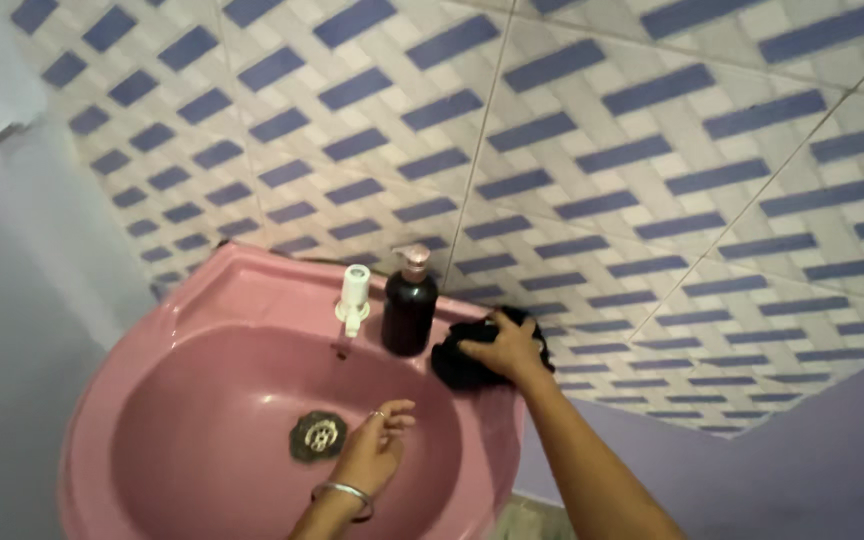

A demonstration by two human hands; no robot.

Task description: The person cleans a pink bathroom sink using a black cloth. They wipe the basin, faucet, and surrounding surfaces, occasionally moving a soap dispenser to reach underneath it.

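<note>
**Black cloth gripped at the basin's right rim, bowl still dry**

Black cloth (472,362) is the thing in hand, bunched on the right-hand ledge of the pink washbasin (152,340), just beside the tiled wall (652,150).

Going left to right: the basin's bowl takes up the lower left, with a metal drain (316,435) near its middle. No water shows in it, and nothing runs from the white tap (354,297) at the back rim. The left hand (377,445) hangs over the bowl just right of the drain, fingers loosely curled and holding nothing; a ring sits on 1 finger and a metal bangle (344,494) on the wrist. Right of the tap stands a dark pump bottle (410,305), upright on the ledge. Right again, the right hand (502,345) presses down on the cloth, fingers closed around its upper folds.

Judging by the dry bowl, any wiping or rinsing looks barely begun: the cloth is grasped, nothing more.

Both forearms are cut off by the bottom edge. The cloth's folds are too dark to read, and the tap's handle position is unclear.
</note>
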